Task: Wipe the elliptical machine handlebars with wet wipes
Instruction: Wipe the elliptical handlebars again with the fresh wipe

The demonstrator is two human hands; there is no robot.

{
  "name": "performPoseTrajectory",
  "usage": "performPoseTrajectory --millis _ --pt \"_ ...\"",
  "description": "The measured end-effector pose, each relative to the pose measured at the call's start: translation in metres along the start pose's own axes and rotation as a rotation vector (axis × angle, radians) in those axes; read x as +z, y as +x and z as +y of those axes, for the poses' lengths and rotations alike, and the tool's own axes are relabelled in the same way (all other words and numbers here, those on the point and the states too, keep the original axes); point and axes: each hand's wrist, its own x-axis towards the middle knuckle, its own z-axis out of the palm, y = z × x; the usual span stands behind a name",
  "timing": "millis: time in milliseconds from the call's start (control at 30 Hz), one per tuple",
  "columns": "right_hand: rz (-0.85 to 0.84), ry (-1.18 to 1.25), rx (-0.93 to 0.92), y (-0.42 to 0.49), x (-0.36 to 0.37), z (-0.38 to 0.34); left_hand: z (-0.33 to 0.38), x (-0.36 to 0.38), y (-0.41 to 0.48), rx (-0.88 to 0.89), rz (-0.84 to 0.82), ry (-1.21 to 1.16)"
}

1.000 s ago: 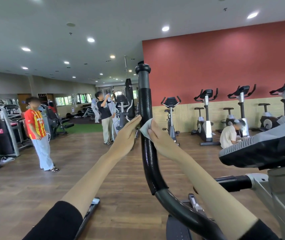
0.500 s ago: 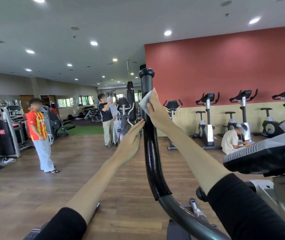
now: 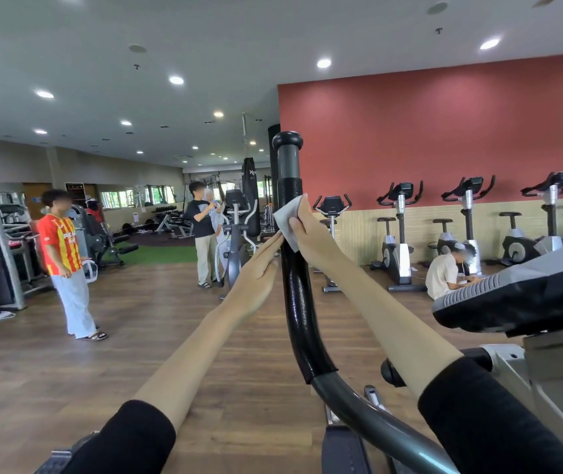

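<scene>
Right hand (image 3: pixel 310 236) curls its grip round a wet wipe (image 3: pixel 288 217) on the handlebar (image 3: pixel 298 302); left hand (image 3: pixel 259 273), fingers straight, touches it at nine o'clock.

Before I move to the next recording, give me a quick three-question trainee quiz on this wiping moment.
1. Which hand holds the wet wipe against the handlebar?
2. True or false: the left hand grips the handlebar with curled fingers.
3. The wet wipe sits: A at the very top; B on the black foam sleeve; C low on the curve.
Key: 1 the right hand; 2 false, its straight fingers touch the side; 3 B, near the sleeve's upper end.
</scene>
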Motion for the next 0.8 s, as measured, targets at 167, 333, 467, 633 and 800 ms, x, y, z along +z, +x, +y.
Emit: performPoseTrajectory --millis 167,333,467,633,800 --pt "0.037 -0.068 0.028 -0.034 -0.011 -0.037 0.001 0.002 -0.004 0.011 0.012 -0.008" --pt "-0.023 -0.125 0.106 -0.067 -0.003 -0.034 -0.004 0.004 -0.001 0.058 0.046 -0.009" --pt "-0.086 -0.188 0.136 -0.092 0.001 -0.037 -0.008 0.007 0.0 0.042 0.081 -0.023" --pt "-0.163 -0.248 0.207 -0.127 -0.001 -0.057 -0.006 0.012 -0.01 0.033 0.095 -0.108" --pt "-0.136 -0.297 0.244 -0.159 0.004 -0.067 0.002 0.018 -0.021 0.045 0.134 -0.093"
